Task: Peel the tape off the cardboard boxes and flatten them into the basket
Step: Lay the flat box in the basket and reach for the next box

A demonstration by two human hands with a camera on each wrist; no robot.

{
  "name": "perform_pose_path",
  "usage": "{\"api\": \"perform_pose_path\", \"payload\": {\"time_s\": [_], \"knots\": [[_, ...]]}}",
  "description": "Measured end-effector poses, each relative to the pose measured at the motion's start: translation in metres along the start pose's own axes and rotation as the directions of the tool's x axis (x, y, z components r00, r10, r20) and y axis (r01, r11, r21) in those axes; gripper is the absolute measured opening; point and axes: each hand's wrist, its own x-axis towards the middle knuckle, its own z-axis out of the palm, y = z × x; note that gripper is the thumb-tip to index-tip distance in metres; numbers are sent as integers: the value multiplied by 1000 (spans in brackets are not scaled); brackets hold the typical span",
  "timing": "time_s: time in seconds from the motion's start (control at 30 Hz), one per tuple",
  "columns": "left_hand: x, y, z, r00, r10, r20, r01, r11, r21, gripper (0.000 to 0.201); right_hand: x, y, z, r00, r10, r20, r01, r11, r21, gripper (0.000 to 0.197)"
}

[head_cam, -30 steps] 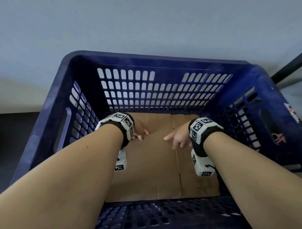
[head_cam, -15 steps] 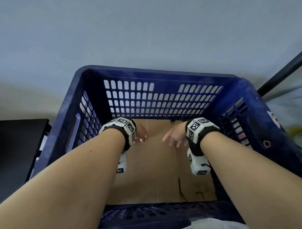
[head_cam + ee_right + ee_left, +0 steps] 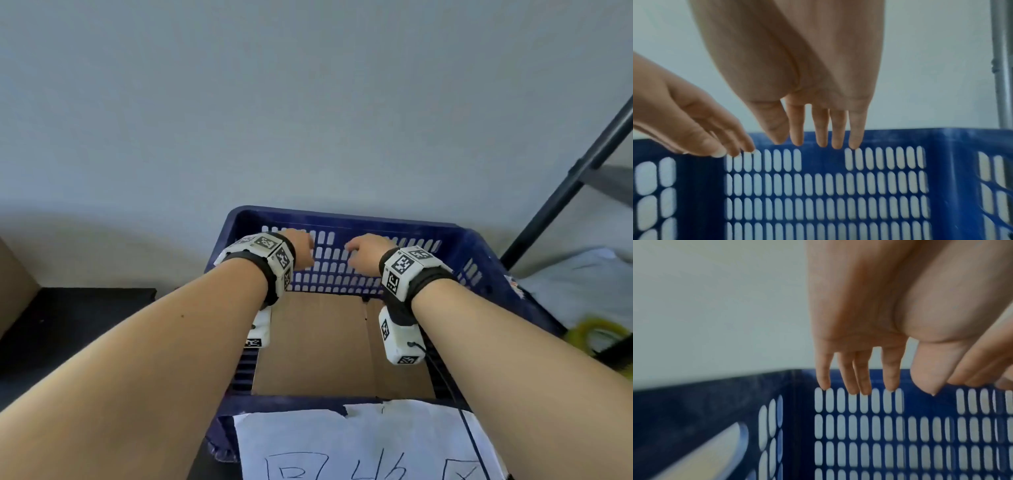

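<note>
A flattened cardboard box point(image 3: 318, 346) lies on the floor of the blue slotted basket point(image 3: 342, 219). Both hands hang empty above it, level with the basket's far wall. My left hand point(image 3: 303, 251) has relaxed, straight fingers point(image 3: 855, 369) pointing down at the far wall point(image 3: 879, 434). My right hand point(image 3: 363, 251) is the same, fingers point(image 3: 826, 128) loose and slightly spread over the rim point(image 3: 900, 136). Neither hand touches the cardboard. In the right wrist view the left hand point(image 3: 694, 123) shows at the left.
A white paper label point(image 3: 363, 445) with handwriting is stuck on the basket's near side. A brown cardboard box point(image 3: 13, 287) stands at far left beside a black surface point(image 3: 68, 335). A dark metal pole point(image 3: 565, 185) slants at right, with a yellow ring point(image 3: 592, 332) below it.
Both hands have lifted from the cardboard at the basket's bottom up to rim height. My head has pulled back and up, so the basket looks smaller and lower.
</note>
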Motion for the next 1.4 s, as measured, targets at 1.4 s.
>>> {"api": "perform_pose_path", "payload": {"time_s": [1.4], "knots": [[-289, -529, 22, 877, -349, -330, 167, 866, -471, 51, -49, -511, 128, 894, -427, -139, 448, 834, 323, 45]]}}
